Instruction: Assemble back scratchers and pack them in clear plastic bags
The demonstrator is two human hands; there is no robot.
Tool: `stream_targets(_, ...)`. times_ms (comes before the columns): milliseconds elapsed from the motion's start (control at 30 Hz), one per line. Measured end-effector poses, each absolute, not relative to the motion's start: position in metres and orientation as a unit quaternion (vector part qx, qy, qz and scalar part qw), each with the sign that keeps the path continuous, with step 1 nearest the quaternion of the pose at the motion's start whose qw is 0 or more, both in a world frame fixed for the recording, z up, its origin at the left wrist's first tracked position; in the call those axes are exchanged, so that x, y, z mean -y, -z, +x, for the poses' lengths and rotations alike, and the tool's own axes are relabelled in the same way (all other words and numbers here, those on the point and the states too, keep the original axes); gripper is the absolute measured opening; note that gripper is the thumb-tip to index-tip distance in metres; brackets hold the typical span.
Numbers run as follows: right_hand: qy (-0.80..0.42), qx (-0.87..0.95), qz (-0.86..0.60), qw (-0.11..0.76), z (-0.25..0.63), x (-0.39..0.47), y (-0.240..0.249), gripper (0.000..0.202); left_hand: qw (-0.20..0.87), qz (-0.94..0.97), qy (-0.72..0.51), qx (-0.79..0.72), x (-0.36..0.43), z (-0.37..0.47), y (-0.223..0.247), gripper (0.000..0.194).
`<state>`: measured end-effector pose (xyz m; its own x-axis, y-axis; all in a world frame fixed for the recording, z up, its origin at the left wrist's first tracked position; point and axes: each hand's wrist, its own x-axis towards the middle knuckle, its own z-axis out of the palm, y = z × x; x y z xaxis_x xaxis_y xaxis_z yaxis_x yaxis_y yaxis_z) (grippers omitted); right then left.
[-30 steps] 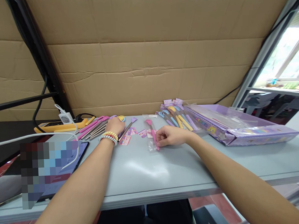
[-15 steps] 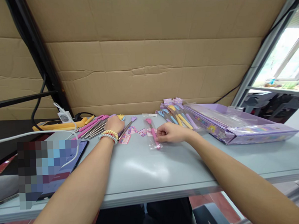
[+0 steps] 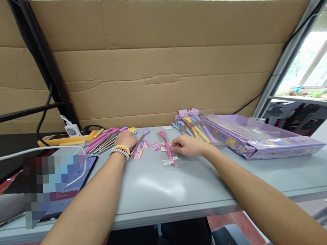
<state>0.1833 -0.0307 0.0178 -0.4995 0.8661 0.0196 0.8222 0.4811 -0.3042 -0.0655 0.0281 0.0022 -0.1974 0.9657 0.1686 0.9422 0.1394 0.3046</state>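
A pink back scratcher [image 3: 168,148] with a small hand-shaped head lies in a clear plastic bag [image 3: 169,163] in the middle of the table, a small card beside its handle. My right hand [image 3: 187,144] rests at the bag's right edge, fingers curled together in a pinch; what they grip is hidden. To the left, my left hand [image 3: 125,139] reaches over a pile of unbagged back scratchers [image 3: 106,141] with metal rods and pink, purple, yellow and blue heads; its fingers are out of sight. A purple-headed scratcher [image 3: 139,141] and pink printed cards [image 3: 137,153] lie just right of it.
Bagged back scratchers [image 3: 197,130] with purple header cards lean against a purple display box [image 3: 284,151] at right. A tablet [image 3: 72,198], a white cable [image 3: 85,158] and a yellow device [image 3: 62,140] occupy the left. A cardboard sheet [image 3: 161,61] walls off the back.
My right hand's fingertips have shifted slightly right, off the pink handle to the bag's edge. My left hand stays at the pile. The view has tilted up a little.
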Motion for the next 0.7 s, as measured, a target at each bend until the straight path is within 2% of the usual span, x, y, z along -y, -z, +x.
stream_targets(300, -0.144, 0.849, -0.503, 0.072, 0.1833, 0.0325, -0.0202, 0.021, 0.034, 0.637, -0.164, -0.752, -0.0289, -0.0646, 0.0009, 0.027)
stream_targets(700, -0.150, 0.846, -0.509, 0.059, 0.1846, 0.0308, -0.0180, 0.022, 0.023, 0.644, -0.153, -0.749, -0.0314, -0.0621, 0.0029, 0.034)
